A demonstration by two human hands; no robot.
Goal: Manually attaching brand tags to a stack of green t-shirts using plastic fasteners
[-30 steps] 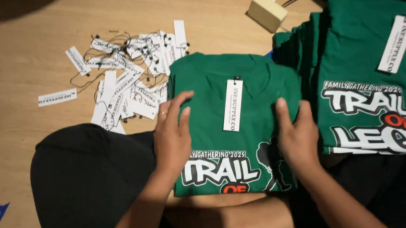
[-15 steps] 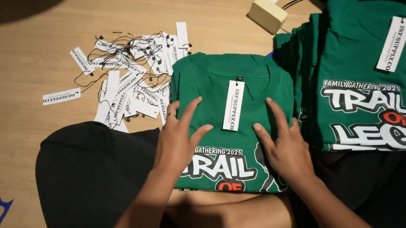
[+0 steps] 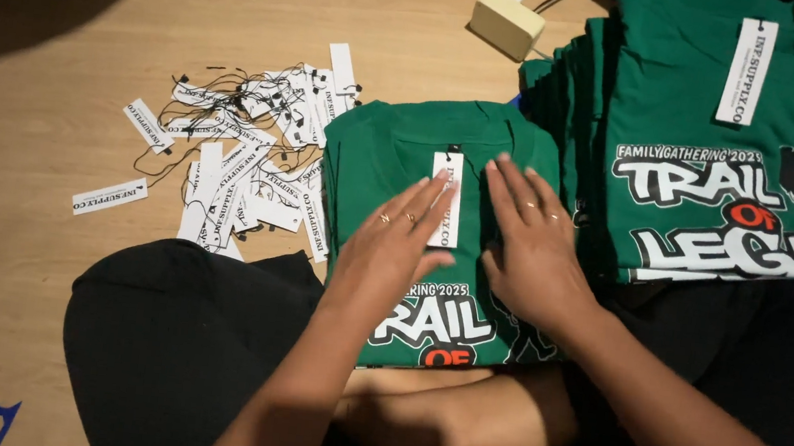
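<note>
A folded green T-shirt (image 3: 394,154) with white and orange print lies on my lap and the wooden floor. A white hang tag (image 3: 448,174) runs down its chest. My left hand (image 3: 395,242) lies flat on the shirt with its fingertips over the tag's lower part. My right hand (image 3: 533,242) presses flat on the shirt just right of the tag. Both hands have straight fingers and hold nothing.
A stack of folded green T-shirts (image 3: 720,139) with a white tag lies to the right. A heap of loose white hang tags with black strings (image 3: 238,147) lies on the floor to the left. A cream box-shaped plug (image 3: 506,23) sits at the top.
Both hands have slid up the shirt and closer together, from beside the print to either side of the hang tag.
</note>
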